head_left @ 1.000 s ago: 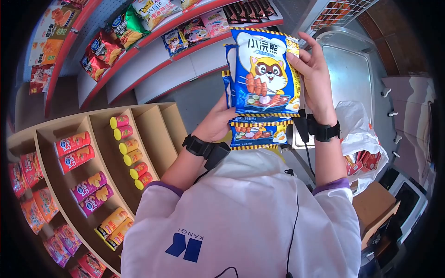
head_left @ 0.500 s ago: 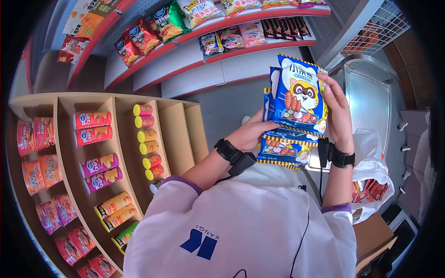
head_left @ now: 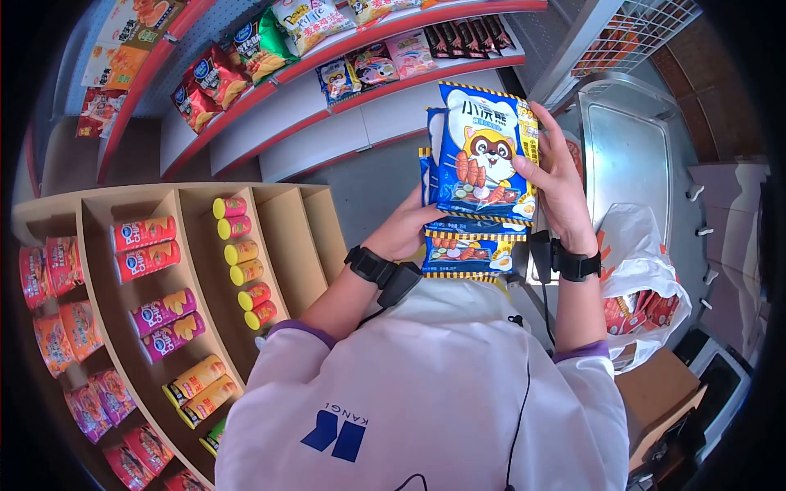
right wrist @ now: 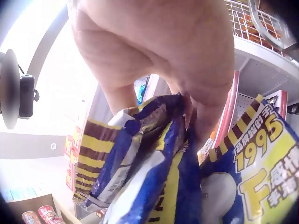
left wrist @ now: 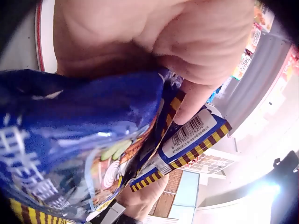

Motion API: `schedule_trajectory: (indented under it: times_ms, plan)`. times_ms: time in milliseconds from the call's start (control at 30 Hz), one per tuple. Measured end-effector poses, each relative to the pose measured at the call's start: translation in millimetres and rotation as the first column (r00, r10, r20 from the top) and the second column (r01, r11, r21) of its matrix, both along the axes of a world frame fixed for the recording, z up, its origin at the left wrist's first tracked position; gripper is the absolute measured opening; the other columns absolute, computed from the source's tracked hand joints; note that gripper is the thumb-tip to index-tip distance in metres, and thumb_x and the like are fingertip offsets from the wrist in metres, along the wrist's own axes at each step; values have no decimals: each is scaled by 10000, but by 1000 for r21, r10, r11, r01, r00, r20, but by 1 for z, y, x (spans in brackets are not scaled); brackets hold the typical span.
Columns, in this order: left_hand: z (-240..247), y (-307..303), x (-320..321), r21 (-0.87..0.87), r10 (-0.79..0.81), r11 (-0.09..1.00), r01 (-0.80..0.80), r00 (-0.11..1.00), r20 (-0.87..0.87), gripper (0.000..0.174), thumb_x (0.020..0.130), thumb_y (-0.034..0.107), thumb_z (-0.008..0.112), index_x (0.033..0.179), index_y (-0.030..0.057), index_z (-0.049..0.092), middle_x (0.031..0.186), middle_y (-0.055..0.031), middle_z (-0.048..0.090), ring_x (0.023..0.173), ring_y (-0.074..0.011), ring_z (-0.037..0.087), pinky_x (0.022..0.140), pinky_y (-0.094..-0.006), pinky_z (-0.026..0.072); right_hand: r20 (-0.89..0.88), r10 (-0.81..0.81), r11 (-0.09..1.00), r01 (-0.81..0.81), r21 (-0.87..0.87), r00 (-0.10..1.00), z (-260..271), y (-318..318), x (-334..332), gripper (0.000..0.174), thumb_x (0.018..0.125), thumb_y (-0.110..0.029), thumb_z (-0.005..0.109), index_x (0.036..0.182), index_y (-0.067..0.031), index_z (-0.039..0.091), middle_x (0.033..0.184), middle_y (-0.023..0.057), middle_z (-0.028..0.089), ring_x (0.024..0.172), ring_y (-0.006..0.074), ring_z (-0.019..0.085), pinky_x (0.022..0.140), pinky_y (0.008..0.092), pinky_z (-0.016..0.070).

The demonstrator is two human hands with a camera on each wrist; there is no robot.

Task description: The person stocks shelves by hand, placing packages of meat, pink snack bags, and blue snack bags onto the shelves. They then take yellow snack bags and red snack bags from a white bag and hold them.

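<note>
Head view: the left hand [head_left: 403,231] gripped the blue snack packs [head_left: 485,155] at their lower left, the right hand [head_left: 563,184] pinched their right edge; held before the white shirt [head_left: 426,352], they sat lower in view than a second earlier.

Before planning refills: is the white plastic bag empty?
Not empty: the head view shows red packets inside the white plastic bag. How full it is, I cannot tell.

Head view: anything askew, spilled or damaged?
No spill or tear that I can see. Only the blue snack packs held between the left hand and right hand look askew: rear ones jut out at the left and bottom, so edges don't line up.
</note>
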State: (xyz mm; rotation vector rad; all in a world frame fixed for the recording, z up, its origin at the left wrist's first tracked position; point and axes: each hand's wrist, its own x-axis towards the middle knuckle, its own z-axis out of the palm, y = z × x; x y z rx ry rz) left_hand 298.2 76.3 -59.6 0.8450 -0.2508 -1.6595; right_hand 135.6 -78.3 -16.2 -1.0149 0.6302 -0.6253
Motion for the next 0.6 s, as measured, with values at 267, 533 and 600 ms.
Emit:
schedule_trajectory:
  times_ms: [267,533,600]
  plan:
    - [-4,2,2,51,36,998,-38,998,51,575,843,37,502,1358,52,247,1319,-111,434,1165,-224,484,975,-383,399,-43,0,999,-2,-39,999,-1,3,2,779,784,-83,664,1405,-65,194,1335,140,405,1189,200,439,996,312,353]
    - [4,1,1,8,22,1000,-24,988,154,603,785,-57,478,1344,53,281,1302,-107,453,1165,-220,484,981,-372,388,-21,4,994,-2,106,1000,-14,1,-1,854,743,-70,704,1398,-1,160,1290,143,452,1169,187,450,994,315,337]
    - [-2,4,2,-12,66,998,-65,992,104,542,855,42,504,1348,64,280,1303,-104,452,1165,-220,483,979,-377,391,-14,-10,995,11,104,1000,-15,4,-2,855,736,-63,707,1396,-2,167,1298,142,447,1174,186,448,994,314,338]
